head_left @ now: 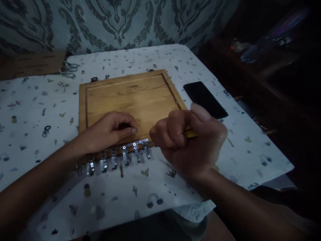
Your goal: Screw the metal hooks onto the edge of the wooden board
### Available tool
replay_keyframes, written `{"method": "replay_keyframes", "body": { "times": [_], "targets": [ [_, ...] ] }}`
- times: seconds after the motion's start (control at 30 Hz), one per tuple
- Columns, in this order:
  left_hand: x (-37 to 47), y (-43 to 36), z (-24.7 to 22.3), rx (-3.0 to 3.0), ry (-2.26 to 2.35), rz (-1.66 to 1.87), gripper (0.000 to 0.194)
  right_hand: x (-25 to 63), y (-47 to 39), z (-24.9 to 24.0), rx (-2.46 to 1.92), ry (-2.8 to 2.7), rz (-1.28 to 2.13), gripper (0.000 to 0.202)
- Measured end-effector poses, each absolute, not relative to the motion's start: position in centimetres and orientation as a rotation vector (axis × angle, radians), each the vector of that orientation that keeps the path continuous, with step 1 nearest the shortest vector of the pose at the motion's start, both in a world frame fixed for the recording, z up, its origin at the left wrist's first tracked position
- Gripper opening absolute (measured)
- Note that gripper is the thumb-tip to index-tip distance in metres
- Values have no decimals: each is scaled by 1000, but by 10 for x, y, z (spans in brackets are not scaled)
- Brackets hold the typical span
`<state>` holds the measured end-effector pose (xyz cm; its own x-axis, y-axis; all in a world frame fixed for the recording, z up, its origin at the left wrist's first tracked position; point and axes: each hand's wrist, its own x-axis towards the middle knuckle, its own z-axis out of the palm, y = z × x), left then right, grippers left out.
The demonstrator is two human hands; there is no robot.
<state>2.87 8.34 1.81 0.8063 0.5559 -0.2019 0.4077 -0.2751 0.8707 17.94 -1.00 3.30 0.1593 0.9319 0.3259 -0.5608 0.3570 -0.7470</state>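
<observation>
A framed wooden board (130,97) lies on the table, and a row of metal hooks (125,157) on a strip runs along its near edge. Cross-head screws show on some of the hooks' plates. My left hand (110,130) rests on the board's near left part, behind the hooks, with loosely bent fingers and a gap between thumb and forefinger; I see nothing held there. Over the near right corner, my right hand (188,140) is closed in a fist round a thin yellow-handled tool (191,134). Most of that tool is hidden by the fingers, its tip included.
A black phone (205,99) lies right of the board. At the back left are a piece of cardboard (35,65) and some shiny metal pieces (70,68) by its end. The patterned tablecloth (238,147) ends at the table's right and near edges. Dark shelving stands to the right.
</observation>
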Motion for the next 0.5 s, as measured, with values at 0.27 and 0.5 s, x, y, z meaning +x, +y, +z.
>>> {"method": "replay_keyframes", "body": {
  "times": [0.27,0.5],
  "targets": [
    [19,84,31,2125,743,231,19,174,-5,31,-587,-872,1127,57],
    [-21,22,48,2318,740,224,20,176,-3,34,-591,-964,1131,54]
  ]
}}
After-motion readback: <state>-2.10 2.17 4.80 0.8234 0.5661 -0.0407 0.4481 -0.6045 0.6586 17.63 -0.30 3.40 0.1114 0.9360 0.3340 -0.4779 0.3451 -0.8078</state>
